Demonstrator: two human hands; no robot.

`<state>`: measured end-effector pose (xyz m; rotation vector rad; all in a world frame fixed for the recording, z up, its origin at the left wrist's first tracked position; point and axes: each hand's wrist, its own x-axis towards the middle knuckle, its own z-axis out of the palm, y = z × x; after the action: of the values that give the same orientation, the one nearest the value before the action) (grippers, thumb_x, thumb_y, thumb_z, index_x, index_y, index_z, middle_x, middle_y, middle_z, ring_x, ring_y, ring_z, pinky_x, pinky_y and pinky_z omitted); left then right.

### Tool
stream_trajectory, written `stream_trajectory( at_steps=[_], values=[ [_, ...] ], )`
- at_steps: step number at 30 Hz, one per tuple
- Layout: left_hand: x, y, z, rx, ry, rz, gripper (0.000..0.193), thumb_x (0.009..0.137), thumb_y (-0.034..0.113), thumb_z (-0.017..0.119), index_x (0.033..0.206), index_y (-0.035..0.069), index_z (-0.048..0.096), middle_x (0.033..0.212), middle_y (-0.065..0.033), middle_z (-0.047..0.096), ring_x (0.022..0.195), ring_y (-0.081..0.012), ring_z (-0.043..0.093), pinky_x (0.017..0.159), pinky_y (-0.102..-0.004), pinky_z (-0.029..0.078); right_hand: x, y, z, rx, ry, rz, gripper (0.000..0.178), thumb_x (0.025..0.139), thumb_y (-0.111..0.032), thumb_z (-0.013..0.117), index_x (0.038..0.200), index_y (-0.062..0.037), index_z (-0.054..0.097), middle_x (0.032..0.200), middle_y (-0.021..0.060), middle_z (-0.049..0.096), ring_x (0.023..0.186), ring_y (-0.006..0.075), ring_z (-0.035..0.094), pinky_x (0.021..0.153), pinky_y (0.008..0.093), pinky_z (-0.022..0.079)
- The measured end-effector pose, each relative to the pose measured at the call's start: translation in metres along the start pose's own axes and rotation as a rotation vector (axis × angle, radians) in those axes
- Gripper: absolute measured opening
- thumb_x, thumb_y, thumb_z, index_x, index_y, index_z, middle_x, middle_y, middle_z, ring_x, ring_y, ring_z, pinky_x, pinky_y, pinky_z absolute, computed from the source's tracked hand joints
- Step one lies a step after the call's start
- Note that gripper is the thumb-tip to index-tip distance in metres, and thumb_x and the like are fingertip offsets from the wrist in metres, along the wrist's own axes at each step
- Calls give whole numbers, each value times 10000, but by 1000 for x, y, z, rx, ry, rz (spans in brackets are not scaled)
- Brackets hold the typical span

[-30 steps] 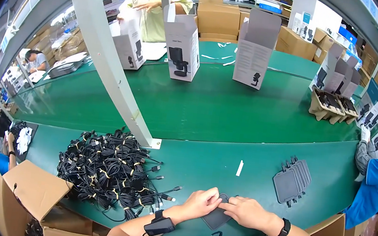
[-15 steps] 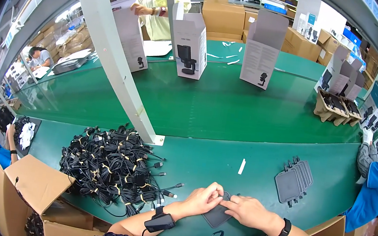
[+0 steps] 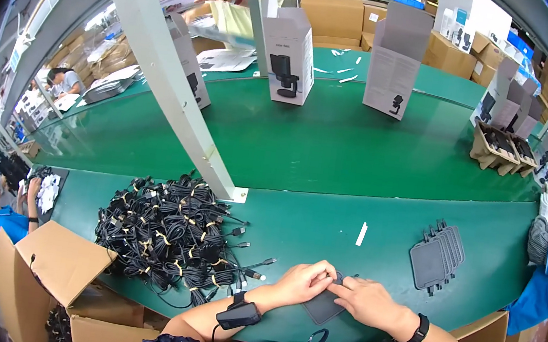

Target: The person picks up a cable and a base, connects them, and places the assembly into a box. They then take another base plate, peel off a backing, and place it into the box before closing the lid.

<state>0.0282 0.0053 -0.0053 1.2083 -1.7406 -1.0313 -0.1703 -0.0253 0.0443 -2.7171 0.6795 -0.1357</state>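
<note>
On the green workbench (image 3: 308, 224), a heap of banded black cables (image 3: 166, 240) lies left of a fanned stack of grey plates (image 3: 438, 256). Between them the left hand (image 3: 306, 281), fingers curled, and right hand (image 3: 371, 302), fingers bent, sit over the far end of a single flat plate (image 3: 323, 310) — their exact grip is hard to tell.

Left hand (image 3: 305, 283), right hand (image 3: 369, 301) at gray plate (image 3: 323, 310); black cable bundles (image 3: 166, 240) left, overlapping plates (image 3: 430, 264) right.

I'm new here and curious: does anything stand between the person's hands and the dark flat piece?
Nothing visible: left hand and right hand are at the dark flat piece; the cable pile lies left of it.
</note>
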Motion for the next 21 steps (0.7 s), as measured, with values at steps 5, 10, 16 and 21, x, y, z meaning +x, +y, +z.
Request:
stream_trajectory(
  at_steps=[5,10,16,21],
  values=[
    [1,0,0,-11,7,14,109,843,53,568,951,68,571,569,25,398,508,-71,386,467,-235,327,0,-3,-6,22,-59,32,402,795,-211,612,1180,-139,522,883,68,542,821,254,584,712,352,497],
    [-1,-2,-1,22,16,-1,119,836,108,565,952,110,537,560,-22,412,492,-165,442,466,-310,343,2,-2,-3,11,-48,15,418,793,-208,615,1191,-138,510,885,70,543,818,257,583,712,358,503],
    [-1,-4,1,10,31,21,116,829,102,569,941,111,539,550,-20,404,481,-160,437,456,-308,335,1,-1,0,7,-1,3,372,811,-229,605,1168,-155,529,850,59,536,797,246,586,682,354,503],
    [-1,-3,1,5,28,10,114,827,101,571,936,111,539,544,-18,402,476,-155,435,452,-305,332,1,-1,1,-2,3,-9,398,778,-202,628,1157,-128,531,855,66,545,781,248,594,677,347,507]
  ],
)
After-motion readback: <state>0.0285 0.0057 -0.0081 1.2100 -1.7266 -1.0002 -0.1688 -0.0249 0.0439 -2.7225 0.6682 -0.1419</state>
